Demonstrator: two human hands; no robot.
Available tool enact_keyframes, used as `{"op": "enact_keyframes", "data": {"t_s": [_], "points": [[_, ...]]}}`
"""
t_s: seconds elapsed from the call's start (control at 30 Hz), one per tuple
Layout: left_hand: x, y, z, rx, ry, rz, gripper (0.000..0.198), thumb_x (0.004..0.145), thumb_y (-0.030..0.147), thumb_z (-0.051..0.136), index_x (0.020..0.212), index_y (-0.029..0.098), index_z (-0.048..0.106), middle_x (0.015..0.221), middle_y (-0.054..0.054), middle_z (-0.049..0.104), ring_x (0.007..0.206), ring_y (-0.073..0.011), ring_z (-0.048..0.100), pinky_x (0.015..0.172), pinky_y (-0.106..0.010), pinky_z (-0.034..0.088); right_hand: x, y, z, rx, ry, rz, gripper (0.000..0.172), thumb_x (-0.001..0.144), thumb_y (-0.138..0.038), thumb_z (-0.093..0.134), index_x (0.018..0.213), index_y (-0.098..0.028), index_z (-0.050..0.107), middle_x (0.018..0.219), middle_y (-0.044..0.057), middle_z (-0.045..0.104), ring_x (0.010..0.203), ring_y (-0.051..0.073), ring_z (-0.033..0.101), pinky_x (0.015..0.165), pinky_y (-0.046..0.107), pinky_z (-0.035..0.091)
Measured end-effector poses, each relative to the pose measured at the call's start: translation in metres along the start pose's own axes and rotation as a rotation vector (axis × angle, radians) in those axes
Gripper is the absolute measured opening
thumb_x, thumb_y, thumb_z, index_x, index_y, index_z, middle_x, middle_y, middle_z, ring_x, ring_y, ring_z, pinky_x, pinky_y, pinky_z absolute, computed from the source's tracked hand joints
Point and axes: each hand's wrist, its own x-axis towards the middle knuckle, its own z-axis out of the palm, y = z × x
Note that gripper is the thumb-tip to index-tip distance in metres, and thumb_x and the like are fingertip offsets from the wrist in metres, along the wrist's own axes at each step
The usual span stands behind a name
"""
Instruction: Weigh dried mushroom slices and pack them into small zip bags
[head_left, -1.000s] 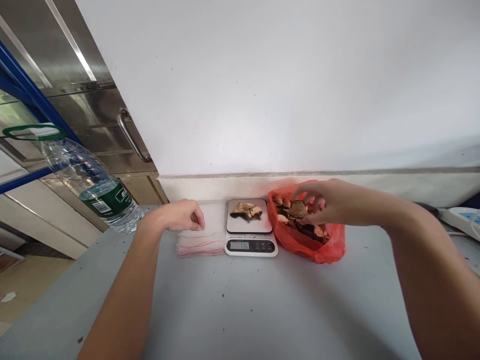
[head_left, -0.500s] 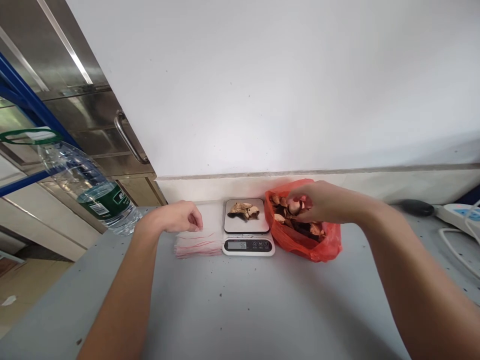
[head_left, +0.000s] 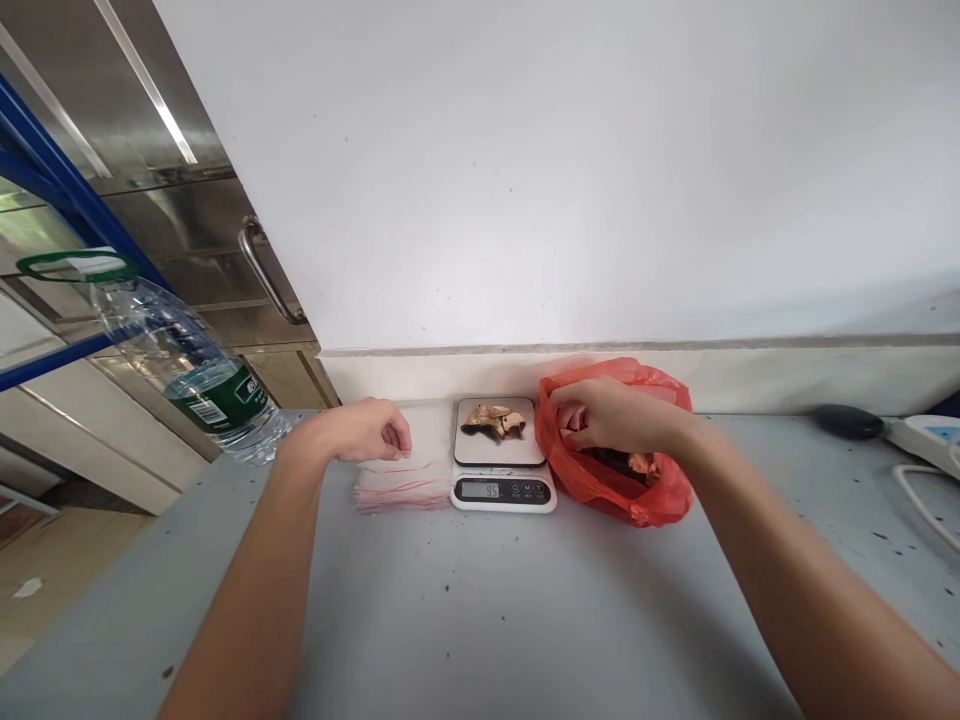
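Observation:
My right hand [head_left: 604, 415] reaches into a red plastic bag [head_left: 585, 490], its fingers curled among dried brown pieces [head_left: 641, 466] that look like dried mushroom. What the fingertips hold is hidden. My left hand [head_left: 367, 430] rests over a stack of clear zip bags [head_left: 401, 490] with red seal lines, fingers curled in and nothing visible in them. Between the hands stands a small digital scale [head_left: 504, 492], its display lit with what looks like 95 or 9.5. A few dried mushroom pieces [head_left: 493, 421] lie on its white plate.
A large water bottle [head_left: 214, 390] with a green handle stands at the table's left edge. Behind the scale rises a white wall [head_left: 525, 200]. A black mouse-like object [head_left: 849, 421] and a white device with a cable [head_left: 926, 437] lie far right on the grey table [head_left: 480, 620].
My right hand has moved left and deeper into the red bag, its fingers curling closed. My left hand keeps its place over the zip bags. The view has shifted slightly.

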Motion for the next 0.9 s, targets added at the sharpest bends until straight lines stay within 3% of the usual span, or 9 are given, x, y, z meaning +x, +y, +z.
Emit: {"op": "enact_keyframes", "data": {"t_s": [0.13, 0.23, 0.47, 0.6, 0.67, 0.77, 0.87, 0.9], "points": [[0.0, -0.001, 0.0, -0.004, 0.012, 0.009, 0.035, 0.075, 0.033, 0.058, 0.101, 0.022, 0.077, 0.112, -0.006, 0.08, 0.099, -0.0255, 0.074, 0.082, -0.027, 0.057, -0.005, 0.005, -0.011, 0.02, 0.023, -0.008, 0.018, 0.077, -0.019, 0.063, 0.089, -0.028, 0.073, 0.098, 0.003, 0.078, 0.093, 0.025, 0.073, 0.064, 0.029, 0.053], [-0.001, 0.002, -0.001, 0.001, 0.007, -0.003, 0.032, 0.077, 0.032, 0.058, 0.101, 0.022, 0.077, 0.112, -0.006, 0.08, 0.098, -0.0245, 0.074, 0.081, -0.026, 0.057, -0.008, 0.01, -0.018, 0.041, 0.064, -0.001, 0.009, 0.076, -0.024, 0.062, 0.076, -0.026, 0.07, 0.089, 0.003, 0.078, 0.086, 0.025, 0.072, 0.066, 0.032, 0.053], [-0.005, 0.008, -0.002, -0.006, -0.029, -0.035, 0.03, 0.085, 0.028, 0.055, 0.103, 0.019, 0.076, 0.12, -0.007, 0.078, 0.104, -0.0242, 0.073, 0.08, -0.026, 0.054, -0.016, 0.015, -0.032, 0.071, 0.132, 0.071, 0.018, 0.079, -0.033, 0.06, 0.075, -0.025, 0.076, 0.077, 0.003, 0.078, 0.071, 0.024, 0.07, 0.064, 0.033, 0.052], [-0.005, 0.009, -0.002, 0.0, -0.029, -0.044, 0.03, 0.084, 0.029, 0.055, 0.104, 0.02, 0.076, 0.119, -0.006, 0.078, 0.103, -0.0238, 0.074, 0.079, -0.025, 0.054, -0.015, 0.014, -0.026, 0.092, -0.029, -0.001, 0.016, 0.076, -0.031, 0.061, 0.067, -0.026, 0.072, 0.077, 0.002, 0.077, 0.069, 0.021, 0.067, 0.059, 0.03, 0.049], [-0.005, 0.009, -0.002, 0.007, -0.027, -0.042, 0.03, 0.084, 0.029, 0.055, 0.103, 0.021, 0.076, 0.118, -0.006, 0.079, 0.102, -0.0238, 0.074, 0.078, -0.025, 0.054, -0.011, 0.012, -0.02, 0.072, -0.094, -0.003, 0.026, 0.08, -0.035, 0.059, 0.057, -0.025, 0.064, 0.064, 0.001, 0.066, 0.058, 0.018, 0.058, 0.051, 0.029, 0.041], [-0.003, 0.007, -0.002, 0.003, -0.023, -0.033, 0.031, 0.082, 0.03, 0.055, 0.102, 0.021, 0.076, 0.117, -0.006, 0.079, 0.102, -0.0244, 0.074, 0.077, -0.025, 0.054, -0.005, 0.009, -0.01, 0.017, -0.039, 0.078, 0.033, 0.086, -0.032, 0.055, 0.054, -0.024, 0.054, 0.055, 0.0, 0.049, 0.049, 0.014, 0.045, 0.047, 0.028, 0.034], [-0.002, 0.004, -0.001, -0.008, -0.015, -0.017, 0.032, 0.078, 0.031, 0.057, 0.102, 0.022, 0.077, 0.116, -0.006, 0.079, 0.101, -0.0253, 0.074, 0.077, -0.025, 0.055, 0.0, 0.008, -0.003, -0.03, -0.021, 0.177, 0.013, 0.078, -0.016, 0.06, 0.07, -0.025, 0.066, 0.07, 0.001, 0.062, 0.057, 0.016, 0.054, 0.051, 0.028, 0.039], [-0.001, 0.003, -0.001, -0.01, -0.011, -0.011, 0.033, 0.077, 0.032, 0.058, 0.102, 0.022, 0.077, 0.116, -0.006, 0.08, 0.101, -0.0255, 0.074, 0.076, -0.025, 0.055, 0.001, 0.008, -0.001, -0.037, -0.036, 0.198, 0.014, 0.075, -0.013, 0.061, 0.076, -0.025, 0.069, 0.077, 0.003, 0.066, 0.06, 0.017, 0.058, 0.052, 0.028, 0.041]]}}
